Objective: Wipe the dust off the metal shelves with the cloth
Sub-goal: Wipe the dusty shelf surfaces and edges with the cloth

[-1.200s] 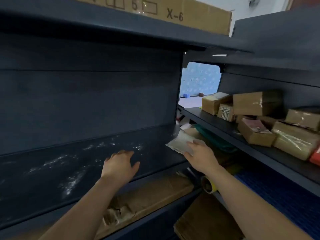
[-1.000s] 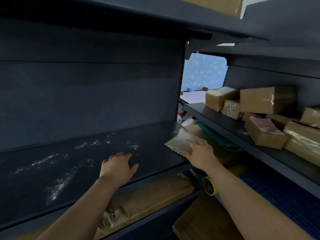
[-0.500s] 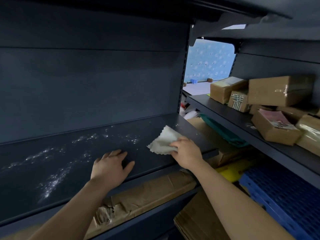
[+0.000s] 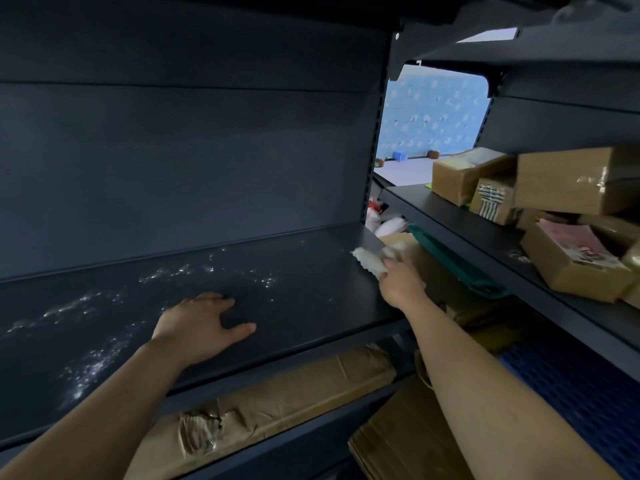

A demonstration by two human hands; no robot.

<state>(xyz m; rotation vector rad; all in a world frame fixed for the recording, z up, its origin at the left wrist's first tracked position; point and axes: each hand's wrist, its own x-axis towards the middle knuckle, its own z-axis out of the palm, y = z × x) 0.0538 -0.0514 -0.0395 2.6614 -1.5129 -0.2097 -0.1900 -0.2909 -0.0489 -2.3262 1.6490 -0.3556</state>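
A dark metal shelf [image 4: 311, 289] stretches in front of me, with white dust [image 4: 93, 362] scattered over its left and middle parts. My right hand [image 4: 398, 285] grips a bunched pale cloth [image 4: 369, 261] and presses it on the shelf near its right end. My left hand [image 4: 201, 327] lies flat on the shelf near the front edge, fingers spread, holding nothing.
A second shelf [image 4: 467, 233] on the right carries several cardboard boxes [image 4: 568, 178]. Below the dusty shelf lies a long taped cardboard package [image 4: 277, 407]. A blue plastic crate [image 4: 571, 386] and a flat cardboard box [image 4: 405, 441] sit lower right.
My right hand has bunched the cloth and slid it back right toward the shelf's end. The left hand stays planted on the shelf. The view has tilted down and moved closer.
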